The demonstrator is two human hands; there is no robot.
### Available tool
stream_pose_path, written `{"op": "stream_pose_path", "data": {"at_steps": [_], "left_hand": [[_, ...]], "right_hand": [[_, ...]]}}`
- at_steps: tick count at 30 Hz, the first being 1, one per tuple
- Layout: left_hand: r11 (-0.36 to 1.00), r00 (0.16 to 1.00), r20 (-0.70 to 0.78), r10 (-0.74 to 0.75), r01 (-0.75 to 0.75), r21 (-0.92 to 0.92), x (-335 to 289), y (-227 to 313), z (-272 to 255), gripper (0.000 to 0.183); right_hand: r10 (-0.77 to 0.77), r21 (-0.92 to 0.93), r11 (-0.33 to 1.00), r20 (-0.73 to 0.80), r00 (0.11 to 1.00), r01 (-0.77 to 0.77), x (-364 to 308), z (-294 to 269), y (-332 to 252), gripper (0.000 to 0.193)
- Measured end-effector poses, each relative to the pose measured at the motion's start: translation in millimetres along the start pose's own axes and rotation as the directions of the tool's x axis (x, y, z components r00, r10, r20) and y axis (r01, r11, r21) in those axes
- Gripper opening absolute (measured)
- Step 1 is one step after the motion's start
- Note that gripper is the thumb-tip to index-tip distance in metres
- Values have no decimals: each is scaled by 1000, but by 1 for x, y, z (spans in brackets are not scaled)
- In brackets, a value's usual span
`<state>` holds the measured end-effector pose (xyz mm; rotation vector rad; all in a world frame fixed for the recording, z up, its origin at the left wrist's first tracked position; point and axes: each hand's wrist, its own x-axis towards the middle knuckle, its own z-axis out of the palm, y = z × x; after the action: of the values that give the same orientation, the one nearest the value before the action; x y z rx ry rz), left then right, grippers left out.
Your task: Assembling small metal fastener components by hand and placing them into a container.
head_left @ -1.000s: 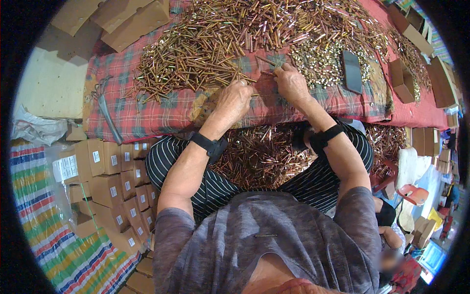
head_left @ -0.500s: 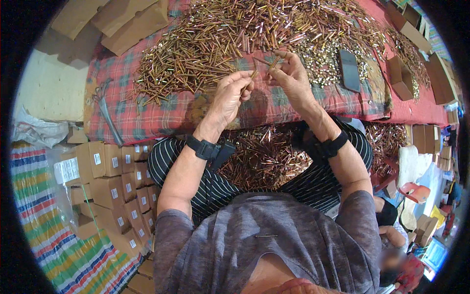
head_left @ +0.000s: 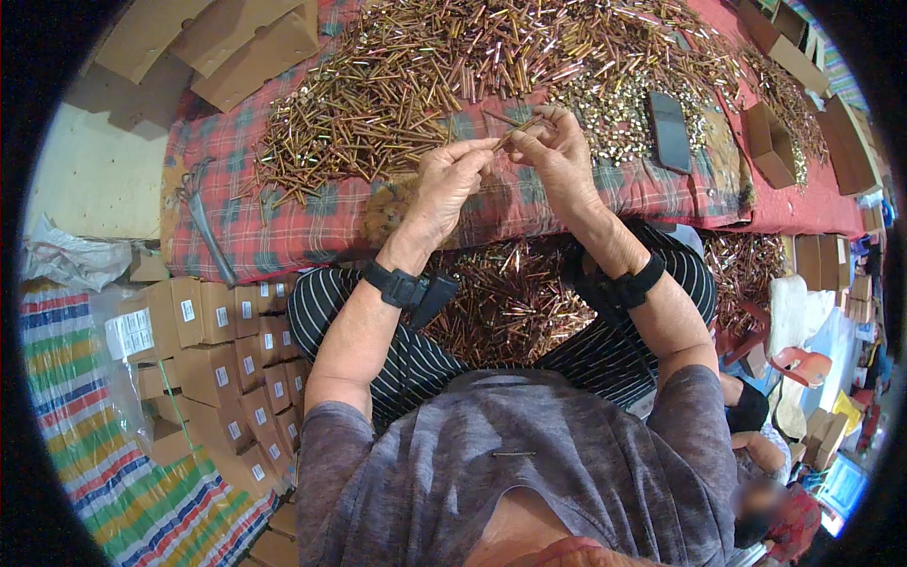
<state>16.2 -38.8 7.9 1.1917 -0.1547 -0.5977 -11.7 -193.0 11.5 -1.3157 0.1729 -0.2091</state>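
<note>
My hands meet over the near part of a red and green plaid cloth [head_left: 312, 222]. My left hand [head_left: 451, 178] is closed in a pinch, its fingertips at the end of a thin brass-coloured metal rod [head_left: 505, 141]. My right hand [head_left: 559, 156] is closed around the other part of that rod. A second, darker rod [head_left: 499, 117] sticks out to the left from the right hand's fingers. Just beyond lies a big heap of similar rods [head_left: 378, 113]. Small shiny metal pieces [head_left: 605, 118] are piled beside my right hand; their exact kind is too small to tell.
A dark phone [head_left: 670, 132] lies on the small pieces. A grey-handled tool [head_left: 210, 231] rests at the cloth's left edge. More rods [head_left: 510, 307] lie between my legs. Stacked cardboard boxes [head_left: 208, 373] stand at left, an open box [head_left: 770, 142] at right. Another person [head_left: 765, 463] is lower right.
My hands have come together. The left hand has moved slightly right, bringing its fingertips and the rod against the fingers of my right hand.
</note>
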Motion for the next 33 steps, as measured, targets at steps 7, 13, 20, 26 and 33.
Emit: {"op": "stream_pose_path", "data": {"at_steps": [7,13,20,26,33], "left_hand": [[996,995,-53,82,-83,-14,3,-5,-3,26],[1000,999,-42,16,-17,-24,2,-9,-10,18],[975,989,-125,-78,49,-215,9,-6,-12,14],[976,986,-133,-97,68,-208,7,-7,-8,12],[974,986,-163,-36,-2,-228,6,-5,-13,11]], "right_hand": [[138,178,975,6,990,-137,-6,5,6,32],[69,-445,895,212,975,33,2,-6,4,25],[-282,-985,136,66,957,108,57,-64,30,14],[-413,-929,-102,366,834,357,86,-62,41,17],[-346,-937,-236,330,878,259,91,-52,51,15]]}}
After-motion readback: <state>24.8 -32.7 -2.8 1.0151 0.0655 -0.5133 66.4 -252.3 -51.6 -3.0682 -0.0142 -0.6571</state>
